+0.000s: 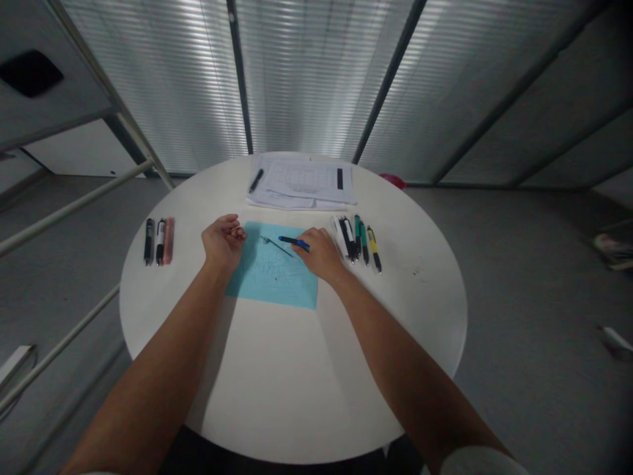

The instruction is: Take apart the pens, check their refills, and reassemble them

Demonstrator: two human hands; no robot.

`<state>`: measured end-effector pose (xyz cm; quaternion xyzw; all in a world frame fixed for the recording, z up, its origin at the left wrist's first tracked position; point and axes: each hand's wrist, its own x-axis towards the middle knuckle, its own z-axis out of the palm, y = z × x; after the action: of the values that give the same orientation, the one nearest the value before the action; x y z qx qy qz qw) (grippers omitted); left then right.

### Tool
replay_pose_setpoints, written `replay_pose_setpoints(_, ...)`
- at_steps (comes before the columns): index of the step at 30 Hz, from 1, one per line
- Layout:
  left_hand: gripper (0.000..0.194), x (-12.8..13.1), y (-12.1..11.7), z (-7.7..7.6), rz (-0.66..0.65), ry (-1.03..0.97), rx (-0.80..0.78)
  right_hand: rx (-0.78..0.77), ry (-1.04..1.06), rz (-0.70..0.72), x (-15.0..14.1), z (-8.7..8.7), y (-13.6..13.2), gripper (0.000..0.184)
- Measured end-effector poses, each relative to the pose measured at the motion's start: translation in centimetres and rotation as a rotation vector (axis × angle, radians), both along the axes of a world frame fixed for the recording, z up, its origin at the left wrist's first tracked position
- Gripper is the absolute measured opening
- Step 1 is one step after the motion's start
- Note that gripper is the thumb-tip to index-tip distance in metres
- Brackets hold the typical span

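Blue pen [294, 243]: a black-and-blue pen pinched in the fingers [307, 236] of the right hand [320, 254], lying roughly level with its tip pointing left, over the right part of the blue sheet.
Right hand: fingers closed on the pen's rear half, the heel of the hand resting near the right edge of the sheet.
Left hand [223, 242]: fingers curled together at the sheet's left edge, with a small glint at the fingertips [236, 231], too small to tell what it is.
Between the hands: a thin dark rod [279, 247] lies slantwise on the blue sheet [271, 280], just left of the pen's tip and apart from both hands.
Table: a round white table [297, 396] carries everything.
Left of the hands: three pens [161, 241] lie side by side, black, black-and-white and pink.
Right of the hands: a row of pens [359, 241] in white, black, green and yellow lies fanned out, just beside the right hand.
Far side: stacked papers [301, 181] printed with tables, with a black pen [256, 180] lying on them.
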<state>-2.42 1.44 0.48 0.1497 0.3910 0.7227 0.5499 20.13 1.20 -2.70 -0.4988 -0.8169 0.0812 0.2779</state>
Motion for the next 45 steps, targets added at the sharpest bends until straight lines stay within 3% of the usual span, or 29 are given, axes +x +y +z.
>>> replay_pose_setpoints(8, 0.014, 0.4, -0.1, -0.2, 0.012, 0.102, 0.04, -0.017, 0.068, 0.002, -0.1, 0.2, 0.0, 0.014)
replay_pose_setpoints(14, 0.014, 1.4, -1.1, -0.7, 0.015, 0.57, 0.223, -0.138, 0.224, -0.067, -0.2, 0.7, -0.3, 0.013)
replay_pose_setpoints(19, 0.026, 2.4, -2.3, -0.3, -0.124, 0.99, 0.383, -0.118, 0.328, -0.026, -0.3, 0.8, -0.3, 0.014)
replay_pose_setpoints(27, 0.015, 3.3, -2.6, -0.7, -0.224, 1.311, 0.496, -0.103, 0.389, 0.097, -0.4, 1.3, -0.7, 0.014)
replay_pose_setpoints(34, 0.004, 3.4, -2.5, -0.6, -0.26, 1.349, 0.43, -0.202, 0.448, 0.115, -0.5, 1.3, -0.8, 0.019)
replay_pose_setpoints(39, 0.016, 3.3, -2.5, -0.4, -0.291, 1.556, 0.402, -0.253, 0.504, 0.103, -0.3, 1.6, -0.8, 0.025)
replay_pose_setpoints(45, 0.016, 3.0, -2.4, -0.8, -0.17, 1.37, 0.374, -0.191, 0.566, 0.099, -0.1, 1.5, -0.8, 0.03)
